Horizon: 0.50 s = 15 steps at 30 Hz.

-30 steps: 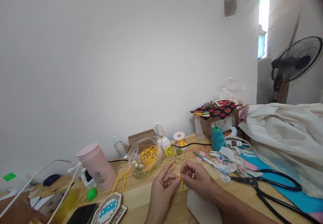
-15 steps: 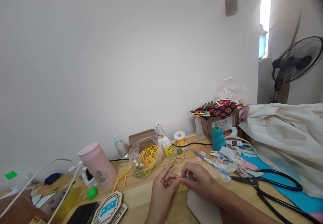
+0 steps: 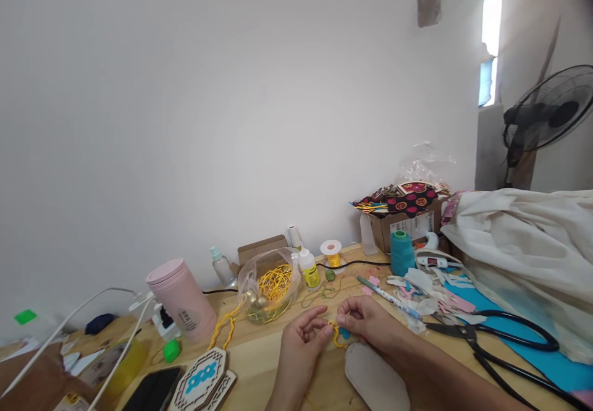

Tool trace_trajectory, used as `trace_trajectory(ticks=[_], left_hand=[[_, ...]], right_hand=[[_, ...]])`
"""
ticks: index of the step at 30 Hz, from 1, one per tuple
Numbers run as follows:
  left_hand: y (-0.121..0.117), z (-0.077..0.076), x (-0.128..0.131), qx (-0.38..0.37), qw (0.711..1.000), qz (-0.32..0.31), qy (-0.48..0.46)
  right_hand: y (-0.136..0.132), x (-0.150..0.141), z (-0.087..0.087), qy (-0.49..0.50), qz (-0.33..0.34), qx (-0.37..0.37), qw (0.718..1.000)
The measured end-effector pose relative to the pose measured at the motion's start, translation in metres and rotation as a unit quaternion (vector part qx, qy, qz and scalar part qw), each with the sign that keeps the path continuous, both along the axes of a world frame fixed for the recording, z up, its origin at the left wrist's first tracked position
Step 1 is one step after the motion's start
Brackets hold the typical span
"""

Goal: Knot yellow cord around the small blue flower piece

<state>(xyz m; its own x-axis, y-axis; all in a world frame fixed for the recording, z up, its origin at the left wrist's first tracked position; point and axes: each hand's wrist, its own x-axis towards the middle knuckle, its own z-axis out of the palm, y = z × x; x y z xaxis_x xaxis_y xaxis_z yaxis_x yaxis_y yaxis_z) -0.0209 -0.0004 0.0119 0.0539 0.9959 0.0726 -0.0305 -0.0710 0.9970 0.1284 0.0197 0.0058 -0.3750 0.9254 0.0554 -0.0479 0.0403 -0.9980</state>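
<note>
My left hand [image 3: 303, 344] pinches a yellow cord [image 3: 336, 339] between thumb and fingers, low in the middle of the head view. Close on its right, my right hand [image 3: 368, 323] has thumb and fingertips closed on the same cord. A small blue piece [image 3: 343, 332] shows just below the right fingertips. The cord runs down to the top of a pale, rounded flat piece [image 3: 374, 377], which lies under my right wrist. Exactly where the right fingertips meet the cord is partly hidden.
To the right lie black scissors [image 3: 469, 334], a pen [image 3: 389, 296], paper scraps and a teal thread cone [image 3: 402, 254]. Behind stand a glue bottle [image 3: 309, 272] and a bag of yellow cord [image 3: 275, 282]. A pink cup [image 3: 183, 303], phone [image 3: 152, 389] and patterned octagonal pieces [image 3: 200, 379] are left.
My right hand has turned and lifted slightly, uncovering more of the yellow cord and the blue piece. My left hand stays nearly in place. The whole view has shifted a little.
</note>
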Motion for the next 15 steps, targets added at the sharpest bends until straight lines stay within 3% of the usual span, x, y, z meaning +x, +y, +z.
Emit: trace_trajectory(ticks=[8,15], left_hand=[[0.003,-0.003,-0.004,0.011,0.999,0.027,0.021],[-0.001,-0.001,-0.001,0.039,0.993,0.027,0.107]], right_hand=[[0.001,0.009,0.014,0.086,0.026,-0.034,0.995],[-0.007,0.014,0.026,0.16,0.032,-0.142,0.976]])
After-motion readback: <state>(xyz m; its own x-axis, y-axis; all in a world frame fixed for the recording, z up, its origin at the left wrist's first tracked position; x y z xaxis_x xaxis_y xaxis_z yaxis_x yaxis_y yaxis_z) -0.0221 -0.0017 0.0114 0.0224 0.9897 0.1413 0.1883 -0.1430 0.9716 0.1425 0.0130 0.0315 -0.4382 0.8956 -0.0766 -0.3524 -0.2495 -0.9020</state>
